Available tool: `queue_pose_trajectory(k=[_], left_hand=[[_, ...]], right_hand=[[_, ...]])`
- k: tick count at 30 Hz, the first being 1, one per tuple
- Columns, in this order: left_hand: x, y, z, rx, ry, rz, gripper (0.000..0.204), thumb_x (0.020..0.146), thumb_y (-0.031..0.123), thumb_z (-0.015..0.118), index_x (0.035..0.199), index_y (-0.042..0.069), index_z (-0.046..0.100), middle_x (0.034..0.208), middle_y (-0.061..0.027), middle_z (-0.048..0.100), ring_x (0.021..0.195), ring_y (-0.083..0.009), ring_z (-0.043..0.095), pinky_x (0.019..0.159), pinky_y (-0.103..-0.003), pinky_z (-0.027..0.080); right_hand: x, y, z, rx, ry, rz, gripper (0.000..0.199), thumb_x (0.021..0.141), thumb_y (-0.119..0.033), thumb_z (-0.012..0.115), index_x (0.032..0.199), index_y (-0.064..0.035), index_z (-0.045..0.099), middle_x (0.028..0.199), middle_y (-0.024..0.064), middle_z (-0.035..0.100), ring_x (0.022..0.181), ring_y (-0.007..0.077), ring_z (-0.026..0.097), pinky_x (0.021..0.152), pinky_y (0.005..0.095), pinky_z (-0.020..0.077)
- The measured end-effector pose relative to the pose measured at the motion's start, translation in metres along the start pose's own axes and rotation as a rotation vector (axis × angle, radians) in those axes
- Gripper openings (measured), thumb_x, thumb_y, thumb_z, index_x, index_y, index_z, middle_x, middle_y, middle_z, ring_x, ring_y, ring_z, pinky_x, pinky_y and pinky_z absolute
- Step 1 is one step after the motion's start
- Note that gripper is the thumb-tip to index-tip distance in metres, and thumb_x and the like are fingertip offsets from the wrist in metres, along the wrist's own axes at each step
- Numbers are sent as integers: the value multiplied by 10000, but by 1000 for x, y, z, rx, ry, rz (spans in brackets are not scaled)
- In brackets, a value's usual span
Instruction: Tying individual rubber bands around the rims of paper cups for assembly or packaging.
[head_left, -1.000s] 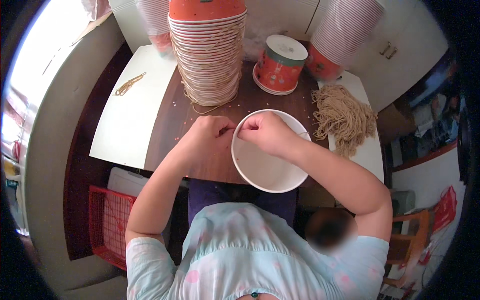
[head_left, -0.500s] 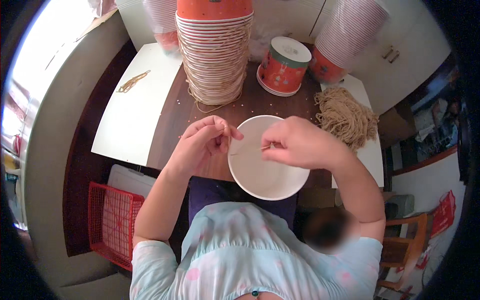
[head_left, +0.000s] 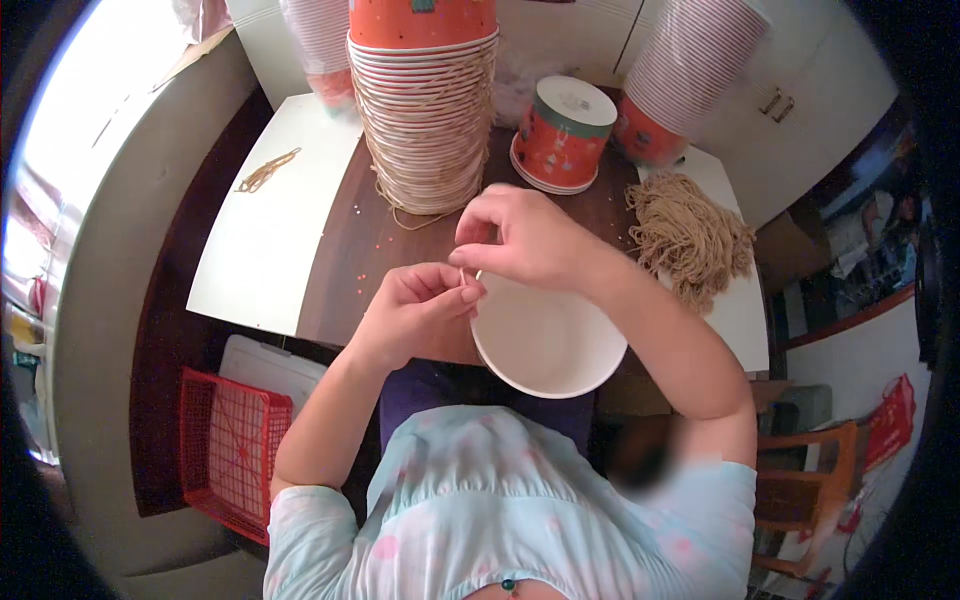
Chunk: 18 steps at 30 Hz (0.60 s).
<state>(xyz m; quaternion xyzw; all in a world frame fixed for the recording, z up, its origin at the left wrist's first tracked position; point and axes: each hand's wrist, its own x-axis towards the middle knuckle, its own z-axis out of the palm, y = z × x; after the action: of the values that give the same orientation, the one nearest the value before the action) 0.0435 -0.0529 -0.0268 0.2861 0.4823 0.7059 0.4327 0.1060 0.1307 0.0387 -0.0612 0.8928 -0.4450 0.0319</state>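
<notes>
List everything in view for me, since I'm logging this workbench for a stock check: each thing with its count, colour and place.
white bowl: one, white inside, near table edge, at both hands
tall cup stack: one, orange and white, table centre rear, upside down
single cup: one, orange with white base, upside down, right of the tall stack
side stacks: two, pale and striped with orange ends, leaning at rear left and rear right
string bundle: one, tan, table right
loose strings: a few, tan, on the white sheet
white sheet: one, white, table left
table: one, dark brown
red basket: one, floor, lower left
left hand: pinching at the bowl's rim
right hand: pinching just above the rim
</notes>
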Motion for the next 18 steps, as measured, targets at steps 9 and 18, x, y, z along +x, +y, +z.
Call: queue_pose_trajectory(k=[9, 18], left_hand=[[2, -6, -8, -297, -76, 4, 86, 898, 80, 613, 941, 6, 621, 883, -47, 638, 773, -107, 592, 709, -231, 479], [4, -9, -3, -217, -97, 26, 80, 879, 50, 626, 941, 2, 609, 898, -48, 640, 787, -108, 598, 726, -239, 487]], right_hand=[[-62, -9, 30, -216, 324, -81, 178, 724, -43, 672, 896, -26, 633, 845, 87, 579, 750, 253, 580, 643, 353, 468], [-50, 1, 40, -359, 384, -91, 135, 748, -71, 664, 867, -16, 631, 850, 99, 609, 725, 256, 610, 639, 343, 477]])
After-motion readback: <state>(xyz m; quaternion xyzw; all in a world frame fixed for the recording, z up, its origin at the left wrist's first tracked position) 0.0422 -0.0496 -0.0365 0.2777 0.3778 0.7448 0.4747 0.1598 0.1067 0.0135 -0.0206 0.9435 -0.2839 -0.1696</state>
